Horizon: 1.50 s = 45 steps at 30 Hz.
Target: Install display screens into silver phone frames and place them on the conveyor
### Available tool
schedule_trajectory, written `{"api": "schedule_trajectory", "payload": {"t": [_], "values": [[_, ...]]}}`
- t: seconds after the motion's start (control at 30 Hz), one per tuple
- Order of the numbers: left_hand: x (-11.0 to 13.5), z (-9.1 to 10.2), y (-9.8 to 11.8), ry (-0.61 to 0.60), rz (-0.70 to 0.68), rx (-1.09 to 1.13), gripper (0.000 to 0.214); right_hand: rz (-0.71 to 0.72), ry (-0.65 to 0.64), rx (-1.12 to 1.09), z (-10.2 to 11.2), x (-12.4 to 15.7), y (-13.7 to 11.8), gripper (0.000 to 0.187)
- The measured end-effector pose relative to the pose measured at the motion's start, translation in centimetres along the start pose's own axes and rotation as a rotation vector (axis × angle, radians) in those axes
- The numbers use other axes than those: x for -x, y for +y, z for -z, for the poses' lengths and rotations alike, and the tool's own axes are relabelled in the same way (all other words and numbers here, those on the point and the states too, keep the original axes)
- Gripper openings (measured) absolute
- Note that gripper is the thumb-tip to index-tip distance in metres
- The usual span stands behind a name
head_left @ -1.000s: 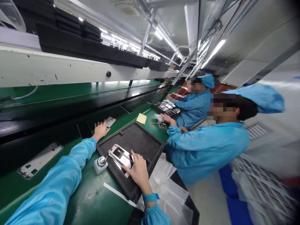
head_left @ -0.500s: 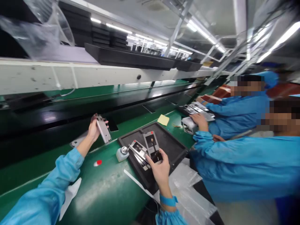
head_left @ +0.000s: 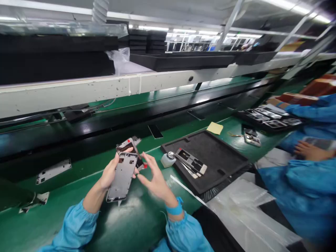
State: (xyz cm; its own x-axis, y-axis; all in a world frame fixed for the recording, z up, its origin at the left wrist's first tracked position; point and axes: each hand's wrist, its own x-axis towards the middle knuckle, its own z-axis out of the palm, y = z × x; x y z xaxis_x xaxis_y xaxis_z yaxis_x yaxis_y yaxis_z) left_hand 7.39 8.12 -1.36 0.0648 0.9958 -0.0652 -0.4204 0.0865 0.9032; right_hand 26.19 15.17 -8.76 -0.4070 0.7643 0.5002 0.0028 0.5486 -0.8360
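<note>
My left hand [head_left: 109,173] grips a grey metal phone frame [head_left: 121,177], held upright over the green bench. Behind it sits a second phone part [head_left: 130,148] with a dark screen, pinched by the fingers of my right hand [head_left: 154,178], which meets the left at the frame's upper edge. A small red thing shows between the hands; I cannot make it out. To the right, a black foam tray [head_left: 210,159] holds a stack of similar phone parts [head_left: 191,164], and a small white bottle [head_left: 168,159] stands at its left edge.
A black conveyor [head_left: 78,136] runs behind the bench, carrying a frame [head_left: 53,170] and a dark panel [head_left: 155,131]. A yellow note [head_left: 214,128] lies beyond the tray. A co-worker's blue sleeve and hand [head_left: 309,150] are at the right, near a tray of parts [head_left: 270,117]. Plastic bags [head_left: 249,206] lie at the bench's edge.
My left hand picked a frame off the conveyor and brought it in front of me. My right hand lifted a part from the tray stack and joined it. The view swung left.
</note>
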Motion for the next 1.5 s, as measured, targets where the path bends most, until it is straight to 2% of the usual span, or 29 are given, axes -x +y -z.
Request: {"api": "schedule_trajectory", "payload": {"t": [0.1, 0.23, 0.33, 0.43, 0.63, 0.77, 0.9, 0.97, 1.03, 1.13, 1.2, 1.33, 1.4, 1.5], "values": [[0.6, 0.8, 0.5, 0.053, -0.080, -0.190, 0.112, 0.055, 0.036, -0.106, 0.0, -2.1, -2.0, 0.045], [1.3, 0.6, 0.2, 0.011, -0.216, -0.400, 0.093, 0.096, 0.101, -0.142, -2.2, -4.9, -4.7, 0.039], [1.3, 0.6, -0.4, 0.003, -0.368, -0.622, 0.076, 0.057, 0.186, -0.235, -3.9, -5.7, -5.5, 0.036], [1.1, 0.6, -0.9, -0.019, -0.473, -0.815, 0.072, 0.010, 0.261, -0.325, -4.3, -6.0, -5.9, 0.033], [0.9, 0.4, -1.5, -0.094, -0.490, -0.941, 0.076, 0.032, 0.226, -0.288, -2.8, -6.5, -5.8, 0.040], [1.3, 0.2, -0.8, -0.114, -0.452, -0.937, 0.077, 0.108, 0.169, -0.313, -2.2, -6.8, -5.4, 0.034], [1.9, 0.1, -0.3, -0.130, -0.443, -0.920, 0.074, 0.177, 0.146, -0.192, -1.7, -7.0, -5.8, 0.030], [1.8, 0.3, -0.1, -0.122, -0.453, -0.893, 0.073, 0.209, 0.134, -0.154, -1.1, -6.8, -5.7, 0.031], [1.4, 0.9, 0.2, -0.044, -0.426, -0.835, 0.077, 0.172, 0.117, -0.135, -0.1, -6.3, -4.6, 0.033], [0.5, 2.4, 1.0, 0.161, -0.333, -0.628, 0.095, -0.073, 0.038, 0.094, 1.1, -4.9, -0.7, 0.037], [0.2, 3.4, 1.8, 0.219, -0.252, -0.387, 0.106, -0.265, -0.053, 0.321, 1.3, -3.7, 2.6, 0.035], [0.8, 3.8, 3.4, 0.083, -0.062, 0.103, 0.100, -0.411, -0.093, 0.502, 0.7, -1.2, 7.4, 0.030], [1.6, 3.3, 4.0, -0.004, 0.008, 0.234, 0.096, -0.444, -0.084, 0.554, 0.5, -0.4, 8.3, 0.025], [2.8, 2.6, 4.6, -0.117, 0.041, 0.323, 0.096, -0.464, -0.061, 0.560, 0.8, -0.5, 8.0, 0.026]]}}
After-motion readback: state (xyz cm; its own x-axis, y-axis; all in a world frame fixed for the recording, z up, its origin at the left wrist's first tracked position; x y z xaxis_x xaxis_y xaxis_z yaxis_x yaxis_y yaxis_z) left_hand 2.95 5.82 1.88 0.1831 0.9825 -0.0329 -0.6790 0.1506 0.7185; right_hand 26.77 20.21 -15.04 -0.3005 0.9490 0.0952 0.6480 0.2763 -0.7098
